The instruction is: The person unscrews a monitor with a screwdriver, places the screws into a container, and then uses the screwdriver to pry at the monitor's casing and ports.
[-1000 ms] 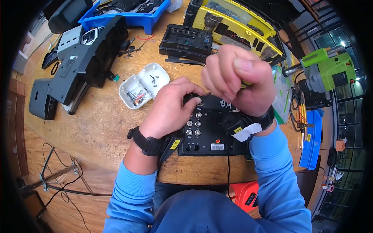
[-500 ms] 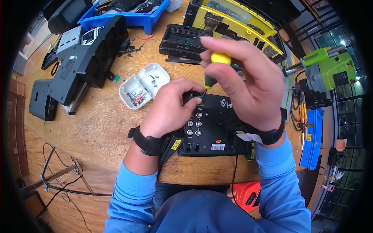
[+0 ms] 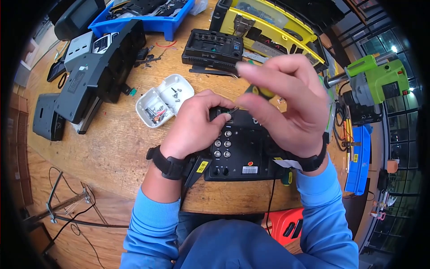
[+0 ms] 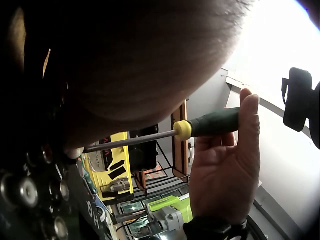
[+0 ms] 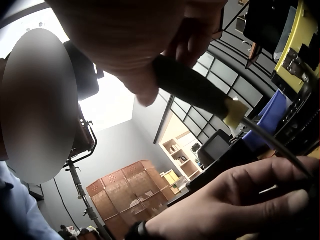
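A black device (image 3: pixel 244 150) with round metal connectors lies on the wooden bench. The left hand (image 3: pixel 190 125) grips its upper edge, the thumb on the face near the connectors. Above the device the right hand (image 3: pixel 295 107) holds a green-and-yellow screwdriver (image 3: pixel 264 92) by the end of its handle. In the left wrist view the screwdriver's shaft (image 4: pixel 135 141) runs down to the left thumb; in the right wrist view the shaft (image 5: pixel 275 144) reaches the left fingers (image 5: pixel 260 172). Fingers and shadow hide the tip.
A white case (image 3: pixel 142 107) with loose screws lies left of the device. Behind are a black bit box (image 3: pixel 210 51), a blue bin (image 3: pixel 168 24) and a yellow toolbox (image 3: pixel 286 33). Black housings (image 3: pixel 78 85) stand left; a green power tool (image 3: pixel 387 83) is at right.
The right hand has turned from a raised, closed pose to one with thumb and index finger spread around the screwdriver's handle. The left hand stays in place at the device.
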{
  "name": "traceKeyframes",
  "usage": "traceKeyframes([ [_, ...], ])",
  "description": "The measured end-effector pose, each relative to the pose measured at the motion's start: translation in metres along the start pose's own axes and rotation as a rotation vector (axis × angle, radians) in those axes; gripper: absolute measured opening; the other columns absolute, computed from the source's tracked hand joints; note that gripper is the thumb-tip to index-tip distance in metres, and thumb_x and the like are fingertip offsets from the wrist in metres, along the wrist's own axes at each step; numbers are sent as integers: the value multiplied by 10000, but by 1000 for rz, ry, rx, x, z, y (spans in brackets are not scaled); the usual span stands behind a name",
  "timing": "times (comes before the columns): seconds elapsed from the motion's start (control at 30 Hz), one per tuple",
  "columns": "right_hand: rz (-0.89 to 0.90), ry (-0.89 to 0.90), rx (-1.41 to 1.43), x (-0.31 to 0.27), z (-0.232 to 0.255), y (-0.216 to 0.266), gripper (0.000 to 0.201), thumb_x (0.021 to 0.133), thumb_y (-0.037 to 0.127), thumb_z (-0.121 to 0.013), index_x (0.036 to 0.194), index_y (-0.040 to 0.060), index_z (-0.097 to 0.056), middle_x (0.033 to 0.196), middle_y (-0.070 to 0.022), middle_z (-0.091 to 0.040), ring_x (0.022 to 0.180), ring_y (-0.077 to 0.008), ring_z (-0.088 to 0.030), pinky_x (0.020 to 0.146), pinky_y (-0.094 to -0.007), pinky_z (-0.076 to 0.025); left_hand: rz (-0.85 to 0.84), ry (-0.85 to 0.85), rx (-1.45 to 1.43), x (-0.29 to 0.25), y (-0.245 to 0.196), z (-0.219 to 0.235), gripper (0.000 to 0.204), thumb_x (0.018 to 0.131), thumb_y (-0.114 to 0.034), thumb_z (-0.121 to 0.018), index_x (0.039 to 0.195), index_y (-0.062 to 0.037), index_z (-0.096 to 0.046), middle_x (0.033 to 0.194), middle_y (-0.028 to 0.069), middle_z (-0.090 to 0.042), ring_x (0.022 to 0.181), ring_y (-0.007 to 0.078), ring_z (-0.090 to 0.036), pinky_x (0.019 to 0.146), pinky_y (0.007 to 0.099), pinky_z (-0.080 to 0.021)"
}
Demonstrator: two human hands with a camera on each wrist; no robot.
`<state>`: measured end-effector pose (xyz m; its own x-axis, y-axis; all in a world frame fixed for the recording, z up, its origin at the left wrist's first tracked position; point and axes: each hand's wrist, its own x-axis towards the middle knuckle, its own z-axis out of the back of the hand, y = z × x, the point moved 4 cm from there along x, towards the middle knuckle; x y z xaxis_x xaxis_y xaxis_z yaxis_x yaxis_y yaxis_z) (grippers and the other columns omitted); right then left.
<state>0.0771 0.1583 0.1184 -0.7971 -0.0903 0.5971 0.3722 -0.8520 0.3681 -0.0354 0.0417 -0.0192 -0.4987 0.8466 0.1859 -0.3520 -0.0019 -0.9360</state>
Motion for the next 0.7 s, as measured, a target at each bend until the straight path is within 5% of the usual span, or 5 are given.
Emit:
traceKeyframes([
  [0.2,-113,-135,182,0,-4,-3,406,921,47,-815,1313,-26,-737,1162,-174,-739,1031,-210,-714,858,-308,-573,59,-11,-24,0,-4,1,243,879,-27,-791,1122,-32,-797,1010,146,-725,962,309,-700,875,385,-545],
  [0.27,56,-24,25,0,0,-4,439,941,19,-764,1371,-40,-697,1209,-192,-737,1067,-219,-718,900,-311,-573,47,-9,-28,-1,-4,1,246,878,-25,-790,1124,-34,-798,1013,147,-727,970,308,-703,883,384,-548],
  [0.5,-9,71,-84,-2,6,1,470,961,-25,-683,1429,-51,-644,1286,-195,-710,1108,-237,-717,978,-335,-568,7,-31,-33,0,-2,0,261,879,-29,-791,1139,-40,-799,1010,151,-725,969,307,-705,882,383,-550],
  [0.6,-9,-66,-20,1,3,2,456,916,29,-805,1362,-2,-719,1214,-137,-681,1024,-198,-688,917,-301,-576,48,26,-1,0,-4,0,211,910,2,-795,1111,20,-733,1039,86,-697,996,193,-670,904,323,-524],
  [0.7,8,-68,15,-1,4,4,432,891,21,-831,1316,15,-754,1199,-134,-680,1011,-198,-686,894,-303,-580,17,-9,-13,0,-4,1,260,881,-40,-792,1141,-41,-800,997,152,-719,948,309,-704,867,385,-554],
])
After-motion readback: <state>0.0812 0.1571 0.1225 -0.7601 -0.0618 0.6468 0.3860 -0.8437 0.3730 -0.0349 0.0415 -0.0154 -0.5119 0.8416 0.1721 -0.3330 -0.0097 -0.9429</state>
